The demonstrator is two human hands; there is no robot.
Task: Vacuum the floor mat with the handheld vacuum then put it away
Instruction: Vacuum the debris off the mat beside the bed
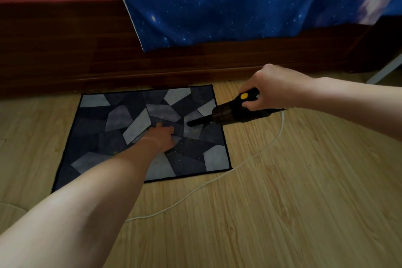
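Covering the lower view, the wooden floor (282,202) runs up to a dark bed frame (87,50) draped with a blue star-print cloth (217,2). The floor mat (91,137), a grey and navy patchwork, lies flat just beside the frame. A white cord (239,165) trails past the mat's right corner to the handheld vacuum (226,113). The right grip (276,87) is clenched round the vacuum's handle, with the nozzle (196,121) angled down over the mat's right half. The left grip (162,137) lies released, palm down, near the mat's middle. Yellowish crumbs (187,141) dot the mat beside it.
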